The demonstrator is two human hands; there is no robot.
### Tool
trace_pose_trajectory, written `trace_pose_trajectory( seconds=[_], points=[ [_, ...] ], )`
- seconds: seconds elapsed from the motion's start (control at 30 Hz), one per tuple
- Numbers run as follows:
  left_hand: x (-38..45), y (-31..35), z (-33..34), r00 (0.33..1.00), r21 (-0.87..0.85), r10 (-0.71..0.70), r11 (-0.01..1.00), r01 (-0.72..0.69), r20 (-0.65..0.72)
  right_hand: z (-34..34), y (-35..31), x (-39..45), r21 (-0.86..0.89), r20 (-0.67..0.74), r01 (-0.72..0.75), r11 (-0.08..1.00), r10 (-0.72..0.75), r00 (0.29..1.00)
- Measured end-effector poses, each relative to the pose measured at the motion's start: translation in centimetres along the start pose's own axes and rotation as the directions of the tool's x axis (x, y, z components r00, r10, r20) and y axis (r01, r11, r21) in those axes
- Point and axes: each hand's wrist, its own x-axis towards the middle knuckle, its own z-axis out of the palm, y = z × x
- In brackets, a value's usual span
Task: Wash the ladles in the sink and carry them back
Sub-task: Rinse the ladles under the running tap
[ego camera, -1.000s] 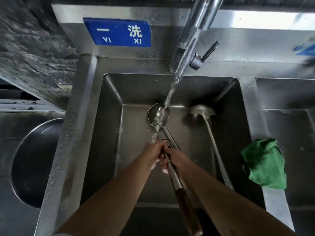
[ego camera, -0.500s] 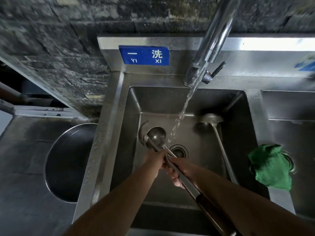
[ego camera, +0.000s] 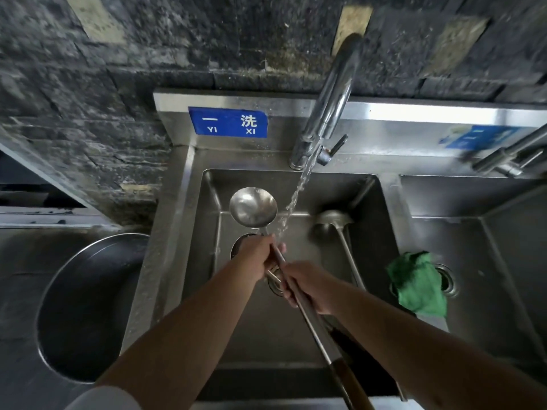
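Right hand [ego camera: 307,287] grips the ladle [ego camera: 296,291] mid-shaft; left hand [ego camera: 260,255] grips it farther up, nearer the bowl. Its long axis runs away and leftward, bowl beside the faucet stream [ego camera: 291,207], not under it. Second ladle [ego camera: 340,241] lies in the sink [ego camera: 381,232].

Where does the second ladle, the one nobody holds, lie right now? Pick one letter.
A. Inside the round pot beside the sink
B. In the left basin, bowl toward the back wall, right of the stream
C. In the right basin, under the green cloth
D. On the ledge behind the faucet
B: the free ladle rests in the left basin, its bowl near the back wall, right of the water stream.
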Motion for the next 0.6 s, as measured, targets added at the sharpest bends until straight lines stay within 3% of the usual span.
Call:
trace_pose_trajectory(
  seconds=[0.1,0.2,0.33,0.4,0.43,0.5,0.6],
  points=[
    [-0.8,-0.7,1.2,0.999,0.138,-0.045,0.989,0.043,0.009,0.0,-2.6,1.0,0.091,-0.030,0.003,0.996,0.000,1.000],
    [-1.1,-0.8,1.4,0.999,0.151,-0.037,0.988,0.039,-0.017,0.2,-3.4,2.0,0.070,-0.027,-0.022,0.997,0.024,0.999],
    [-0.6,1.3,-0.2,0.998,0.063,0.049,0.997,-0.047,-0.028,-0.2,-3.3,2.4,-0.228,-0.094,0.039,0.973,-0.062,0.994],
    [-0.2,2.9,-1.3,0.987,0.015,0.126,0.992,-0.125,-0.099,-1.0,-3.7,1.5,-0.348,-0.103,0.013,0.937,-0.052,0.993],
    [-0.2,3.6,-1.7,0.975,0.077,0.161,0.986,-0.150,-0.154,-1.6,-4.0,1.1,-0.395,-0.113,-0.002,0.919,-0.047,0.992],
    [-0.6,4.5,-2.0,0.953,0.182,0.184,0.973,-0.142,-0.239,-2.4,-4.9,0.5,-0.503,-0.132,-0.027,0.864,-0.045,0.990],
    [-1.7,4.3,-1.3,0.970,0.145,0.094,0.987,-0.062,-0.223,-2.7,-6.2,0.4,-0.601,-0.164,-0.071,0.796,-0.036,0.986]
  ],
)
